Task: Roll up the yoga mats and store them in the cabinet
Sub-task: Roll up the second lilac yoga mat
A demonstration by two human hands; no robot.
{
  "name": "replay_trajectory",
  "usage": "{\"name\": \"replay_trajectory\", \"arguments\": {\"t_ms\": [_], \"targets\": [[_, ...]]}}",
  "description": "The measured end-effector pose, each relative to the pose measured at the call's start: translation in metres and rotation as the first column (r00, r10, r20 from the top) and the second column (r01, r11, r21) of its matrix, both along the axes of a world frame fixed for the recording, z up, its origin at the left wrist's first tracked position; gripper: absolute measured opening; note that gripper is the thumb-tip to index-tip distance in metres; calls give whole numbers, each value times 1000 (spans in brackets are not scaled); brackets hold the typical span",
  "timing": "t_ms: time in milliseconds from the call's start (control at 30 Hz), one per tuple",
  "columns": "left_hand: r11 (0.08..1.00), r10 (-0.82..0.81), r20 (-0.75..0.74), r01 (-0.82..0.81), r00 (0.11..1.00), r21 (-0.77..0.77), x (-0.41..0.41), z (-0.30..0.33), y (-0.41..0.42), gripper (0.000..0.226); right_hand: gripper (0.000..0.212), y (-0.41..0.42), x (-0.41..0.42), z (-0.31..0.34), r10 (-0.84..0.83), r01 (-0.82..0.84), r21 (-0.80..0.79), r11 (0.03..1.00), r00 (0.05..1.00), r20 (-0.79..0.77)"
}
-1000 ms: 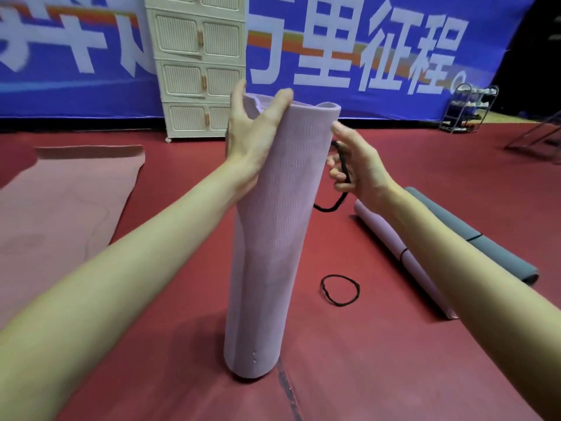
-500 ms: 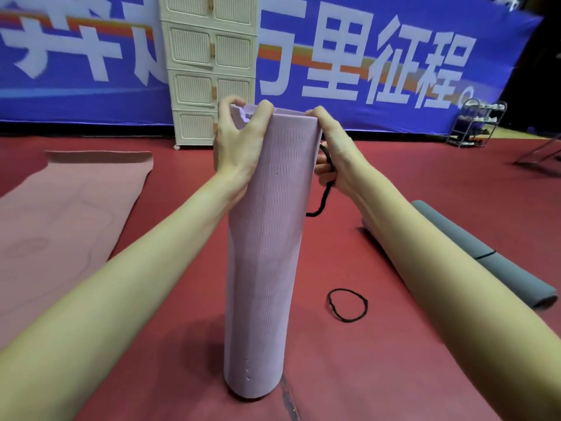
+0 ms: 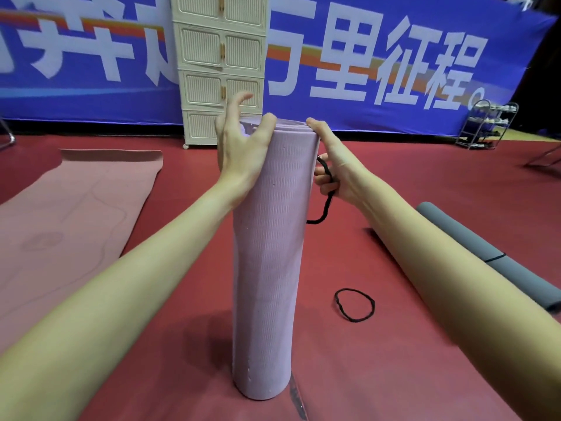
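1. Lilac rolled mat (image 3: 268,253) stands upright on end on the red floor (image 3: 394,375), between both forearms, well short of the cream cabinet (image 3: 220,65) at the back wall.
2. Left hand (image 3: 239,150) grips the mat's top left edge, thumb hooked over the rim, index finger lifted free.
3. Right hand (image 3: 332,165) presses on the top right edge, fingers curled round a black elastic band (image 3: 326,189) that dangles beside the roll.
4. Step in hand, by my read: securing the finished roll, with the band not yet on it.
5. Next move likely calls for stretching the band open and slipping it over the top end while the left hand keeps the roll tight; a loose grip could let the layers spring out.
6. Second black band (image 3: 355,305) lies on the floor just right of the mat's base.
7. Grey rolled mat (image 3: 501,268) lies at right, already banded.
8. Pink mat (image 3: 76,220) lies flat at left, not rolled, so the task looks partway through.
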State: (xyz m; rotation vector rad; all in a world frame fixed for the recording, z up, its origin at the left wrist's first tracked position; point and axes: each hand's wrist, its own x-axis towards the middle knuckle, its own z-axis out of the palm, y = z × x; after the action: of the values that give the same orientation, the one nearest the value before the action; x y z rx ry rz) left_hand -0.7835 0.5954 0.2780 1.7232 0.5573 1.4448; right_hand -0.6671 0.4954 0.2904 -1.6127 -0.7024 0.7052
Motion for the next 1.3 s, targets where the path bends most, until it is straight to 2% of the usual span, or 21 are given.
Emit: {"name": "replay_trajectory", "arguments": {"t_ms": [67, 167, 267, 333, 467, 600, 733, 800, 933, 1033, 1133, 1200, 1300], "targets": [[997, 26, -46, -23, 999, 74, -1, 7, 3, 37, 54, 1, 1, 5, 23, -23, -14, 1000, 999, 45], [995, 88, -72, -84, 994, 57, -1, 9, 8, 40, 48, 3, 9, 13, -15, 12, 30, 999, 996, 90], [991, 115, -33, -113, 993, 73, -3, 6, 5, 37, 33, 7, 17, 23, -146, 131, 212, 969, 988, 56], [987, 129, -31, -125, 991, 98, -4, 7, 1, 39, 16, 12, 21, 30, -217, 175, 306, 936, 970, 107], [990, 122, -106, -114, 987, 80, -3, 15, 5, 42, 17, 21, 20, 37, -214, 107, 408, 907, 950, 228], [996, 55, -182, -39, 982, 86, -7, 18, 7, 14, 15, 23, 10, 40, -167, 6, 496, 868, 945, 281], [997, 5, -112, 3, 994, 79, -10, 19, 6, 51, 17, 23, 5, 34, -123, -73, 507, 859, 932, 342], [997, 35, -120, -26, 992, 73, -10, 20, 5, 57, 20, 22, 4, 32, -92, -105, 508, 855, 933, 347], [983, 180, -260, -164, 949, 81, -10, 21, 5, 61, 21, 17, 6, 32, -7, -162, 491, 856, 946, 324], [996, 80, -266, -68, 961, 54, -14, 20, 7, 48, 18, 10, 7, 30, 70, -218, 473, 854, 948, 309], [1000, -5, -192, 4, 981, -5, -14, 20, 6, 17, 16, 1, 1, 28, 54, -225, 461, 858, 933, 355], [998, 56, -135, -57, 989, -4, -11, 17, 4, 9, 14, -4, -8, 22, -56, -179, 486, 855, 901, 430], [994, 110, -77, -109, 991, 22, -8, 13, -3, 8, 11, -8, -19, 4, -271, -88, 585, 806, 824, 498]]}}
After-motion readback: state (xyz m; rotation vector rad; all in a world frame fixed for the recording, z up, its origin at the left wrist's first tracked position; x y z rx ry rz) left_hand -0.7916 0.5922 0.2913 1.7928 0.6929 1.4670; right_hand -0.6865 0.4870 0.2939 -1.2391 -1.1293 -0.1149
